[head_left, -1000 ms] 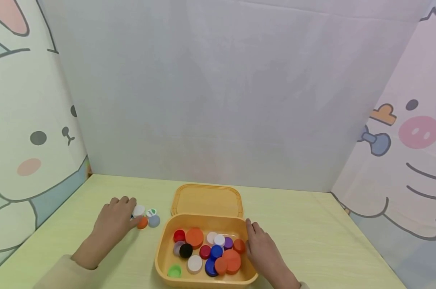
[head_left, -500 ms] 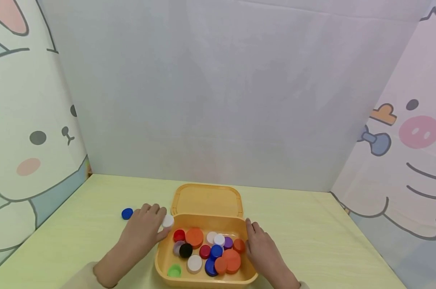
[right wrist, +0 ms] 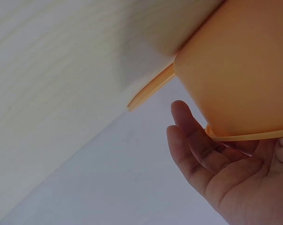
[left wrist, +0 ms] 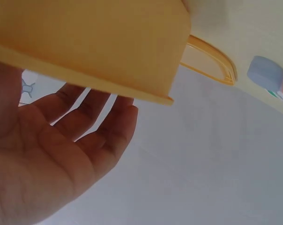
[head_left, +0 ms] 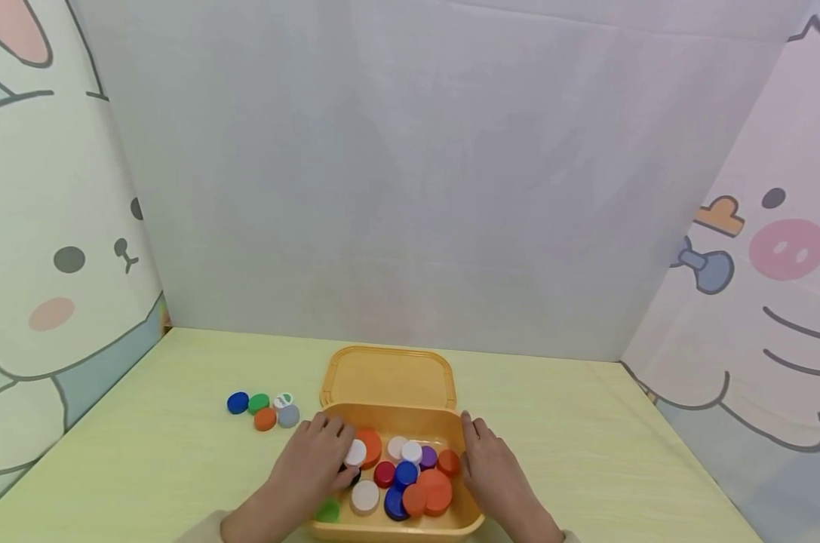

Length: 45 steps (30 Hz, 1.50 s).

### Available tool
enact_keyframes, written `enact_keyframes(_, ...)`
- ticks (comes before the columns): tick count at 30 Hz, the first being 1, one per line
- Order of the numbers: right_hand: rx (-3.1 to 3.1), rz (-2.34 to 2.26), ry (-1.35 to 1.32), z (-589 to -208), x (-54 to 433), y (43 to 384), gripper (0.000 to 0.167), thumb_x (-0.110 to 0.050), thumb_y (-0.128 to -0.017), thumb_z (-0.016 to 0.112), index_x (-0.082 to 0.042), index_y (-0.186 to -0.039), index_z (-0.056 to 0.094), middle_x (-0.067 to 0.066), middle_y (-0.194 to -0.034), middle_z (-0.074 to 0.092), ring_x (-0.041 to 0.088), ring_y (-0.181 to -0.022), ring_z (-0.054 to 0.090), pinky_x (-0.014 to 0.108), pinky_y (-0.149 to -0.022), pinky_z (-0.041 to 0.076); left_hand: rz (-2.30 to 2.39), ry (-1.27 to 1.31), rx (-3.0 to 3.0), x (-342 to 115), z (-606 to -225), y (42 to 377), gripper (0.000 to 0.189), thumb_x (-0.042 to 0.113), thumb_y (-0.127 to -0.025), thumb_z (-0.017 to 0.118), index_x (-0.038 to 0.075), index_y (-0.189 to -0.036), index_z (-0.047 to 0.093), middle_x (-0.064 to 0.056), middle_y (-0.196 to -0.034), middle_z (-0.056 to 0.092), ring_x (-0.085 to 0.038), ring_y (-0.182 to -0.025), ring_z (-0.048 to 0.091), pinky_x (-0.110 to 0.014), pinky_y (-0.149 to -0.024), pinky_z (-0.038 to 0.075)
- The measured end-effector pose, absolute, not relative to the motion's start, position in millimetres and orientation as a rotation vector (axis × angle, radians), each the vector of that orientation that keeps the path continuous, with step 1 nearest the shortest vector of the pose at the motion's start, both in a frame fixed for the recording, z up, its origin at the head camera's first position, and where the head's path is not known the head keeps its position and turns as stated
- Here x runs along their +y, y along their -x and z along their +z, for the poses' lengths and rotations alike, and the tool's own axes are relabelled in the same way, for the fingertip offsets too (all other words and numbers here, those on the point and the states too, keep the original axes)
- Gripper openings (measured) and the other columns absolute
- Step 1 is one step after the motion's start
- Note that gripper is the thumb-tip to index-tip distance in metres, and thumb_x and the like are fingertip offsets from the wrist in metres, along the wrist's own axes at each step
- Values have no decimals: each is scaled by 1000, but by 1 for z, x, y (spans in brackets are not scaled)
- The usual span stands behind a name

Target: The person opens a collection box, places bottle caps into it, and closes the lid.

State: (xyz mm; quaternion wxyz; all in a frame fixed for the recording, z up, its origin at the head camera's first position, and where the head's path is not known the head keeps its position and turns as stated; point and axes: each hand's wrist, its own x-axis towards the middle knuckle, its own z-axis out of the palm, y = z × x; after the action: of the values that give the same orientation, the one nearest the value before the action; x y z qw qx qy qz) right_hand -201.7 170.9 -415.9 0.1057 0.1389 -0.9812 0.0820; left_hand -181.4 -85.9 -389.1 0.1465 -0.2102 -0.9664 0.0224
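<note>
Pinching a white cap (head_left: 355,453) between the thumb and bent fingers of the left hand (head_left: 314,458), just inside the left wall of the yellow box (head_left: 410,533). Can't tell whether it's touching anything beneath. And gripping the box's right rim with the right hand (head_left: 494,469), fingers curled over near the far right corner. Hidden by the box wall in the left wrist view, that pinched cap, so can't check it from there.

Look into the box now, well away from the table's (head_left: 572,437) far edge: packed close along its right side, a big orange cap (head_left: 437,489), a purple cap (head_left: 428,457) and a red-orange cap (head_left: 449,463). Toward the middle, a red cap (head_left: 385,474) and a small blue cap (head_left: 406,473). By the near left corner, partly covered by the hand, a green cap (head_left: 327,512).

Lying flat just behind, toward the table's far edge, a yellow lid (head_left: 388,377). Clustered between the table's left edge and the box: a dark blue cap (head_left: 238,403), an orange cap (head_left: 265,419) and a grey-blue cap (head_left: 288,416).
</note>
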Motion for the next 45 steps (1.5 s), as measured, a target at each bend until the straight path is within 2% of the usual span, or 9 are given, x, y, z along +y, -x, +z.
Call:
enact_keyframes(15,-2888,242,-412,-414,170,202,49,-12,-85,52,3,-131,44,17,-115,54,28,-89,58,44,-83,49,100,669,-2883,-71,-401,183,45,49,-73,69,14,-100,63,-2,-85,56,-18,-76,42,-32,-73,46)
enact_keyframes(22,-2884,253,-409,-418,172,204,49,-13,-85,52,3,-131,43,17,-114,54,27,-88,58,44,-82,50,92,700,-2856,-70,-405,183,38,45,-73,70,15,-95,61,-1,-82,53,-17,-74,40,-30,-68,42)
enact_keyframes(34,-2877,253,-406,-417,171,203,49,-13,-85,52,3,-130,44,17,-115,54,28,-91,58,44,-83,50,98,712,-2866,-70,-406,185,38,44,-73,70,16,-95,60,-1,-83,54,-17,-73,40,-29,-67,42)
enact_keyframes(45,-2884,235,-404,-417,171,202,48,-13,-86,51,3,-131,43,17,-118,53,28,-94,57,45,-86,48,-27,680,-2894,-76,-390,181,41,44,-69,73,15,-95,61,-1,-87,57,-17,-77,44,-32,-73,47)
